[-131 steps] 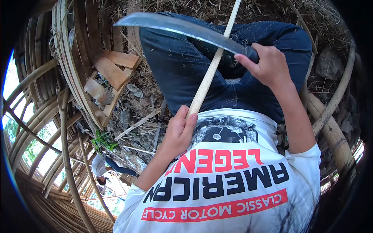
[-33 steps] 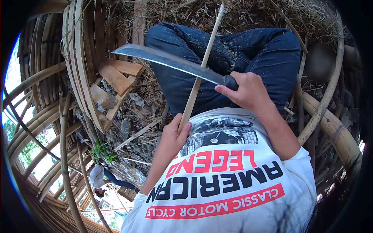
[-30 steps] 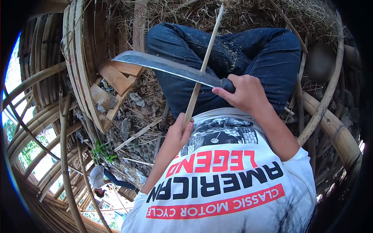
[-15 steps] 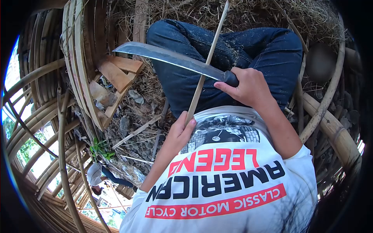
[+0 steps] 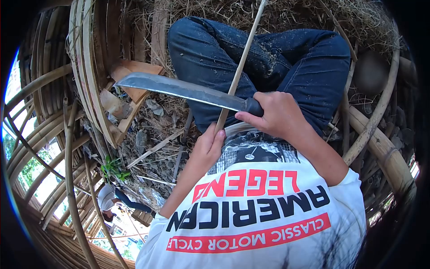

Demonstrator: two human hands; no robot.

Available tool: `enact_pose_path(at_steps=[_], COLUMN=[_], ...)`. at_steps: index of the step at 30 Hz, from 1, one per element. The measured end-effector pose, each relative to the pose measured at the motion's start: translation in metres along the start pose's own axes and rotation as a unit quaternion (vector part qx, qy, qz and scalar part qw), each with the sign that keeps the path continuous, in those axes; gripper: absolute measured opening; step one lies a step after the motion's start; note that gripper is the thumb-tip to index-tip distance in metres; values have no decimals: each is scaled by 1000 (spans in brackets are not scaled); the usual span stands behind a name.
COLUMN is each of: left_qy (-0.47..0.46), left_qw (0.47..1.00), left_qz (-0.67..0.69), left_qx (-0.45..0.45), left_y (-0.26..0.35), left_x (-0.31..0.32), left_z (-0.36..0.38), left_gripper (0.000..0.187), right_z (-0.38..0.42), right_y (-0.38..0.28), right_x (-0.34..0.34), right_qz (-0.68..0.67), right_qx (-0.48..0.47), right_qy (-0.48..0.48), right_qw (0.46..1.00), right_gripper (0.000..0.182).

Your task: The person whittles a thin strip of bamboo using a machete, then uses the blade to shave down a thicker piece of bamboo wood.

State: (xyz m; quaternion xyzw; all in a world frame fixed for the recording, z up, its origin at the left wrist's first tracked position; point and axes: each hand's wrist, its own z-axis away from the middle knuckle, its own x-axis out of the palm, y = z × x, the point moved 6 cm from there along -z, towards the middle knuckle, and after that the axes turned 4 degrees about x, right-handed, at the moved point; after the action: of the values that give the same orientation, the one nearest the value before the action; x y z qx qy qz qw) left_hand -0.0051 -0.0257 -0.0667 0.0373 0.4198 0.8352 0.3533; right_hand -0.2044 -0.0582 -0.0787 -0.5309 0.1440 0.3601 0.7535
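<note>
Slanting pale slender strip, dark broad-bladed machete

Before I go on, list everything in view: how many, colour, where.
machete: one, grey blade, dark handle, across the stick
stick: one, pale, slanting over the lap
slats: several, pale, upper left
offcuts: several, tan to orange-brown, beside the slats
strips: at least two, pale, ground at left
plant: one, green, lower left
bamboo: many poles, brown, left
thick pole: one, tan, right
dry grass: uncountable, brown, top
co-worker: one, white top, dark trousers, lower left
shirt: one, white, printed, bottom
jeans: one pair, blue, upper middle
left hand: one, bare, gripping the stick
right hand: one, bare, gripping the machete
</note>
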Motion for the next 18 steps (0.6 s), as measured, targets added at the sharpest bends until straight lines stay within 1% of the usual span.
enact_pose_path(at_steps=[4,6,8,9,10,11,13,15,18], left_qy=[-9,-9,5,-13,-14,-19,-23,-13,-11], left_qw=[1000,1000,999,999,999,999,999,999,1000], left_qz=[-6,-10,25,7,9,10,11,33,-1], left_qx=[-1,-1,38,30,29,36,40,11,18], left_y=[12,18,26,28,28,28,28,31,29], left_x=[2,7,10,10,11,12,13,14,15], left_z=[-4,-8,-12,-14,-15,-15,-16,-17,-16], left_gripper=[21,21,22,27,27,28,28,29,29], right_z=[1,4,7,8,9,9,9,9,9], right_y=[1,-4,-10,-13,-13,-12,-11,-9,-7], right_x=[-1,0,-3,-3,-1,0,1,3,2], right_qz=[-32,-27,-22,-12,-2,-2,-3,-5,3], right_qx=[6,-3,-10,-2,7,8,5,9,13], right_qy=[3,5,10,-12,-35,-37,-17,-10,0], right_qw=[999,1000,1000,1000,999,999,1000,1000,1000], right_gripper=[67,68,68,63,58,58,69,70,70])
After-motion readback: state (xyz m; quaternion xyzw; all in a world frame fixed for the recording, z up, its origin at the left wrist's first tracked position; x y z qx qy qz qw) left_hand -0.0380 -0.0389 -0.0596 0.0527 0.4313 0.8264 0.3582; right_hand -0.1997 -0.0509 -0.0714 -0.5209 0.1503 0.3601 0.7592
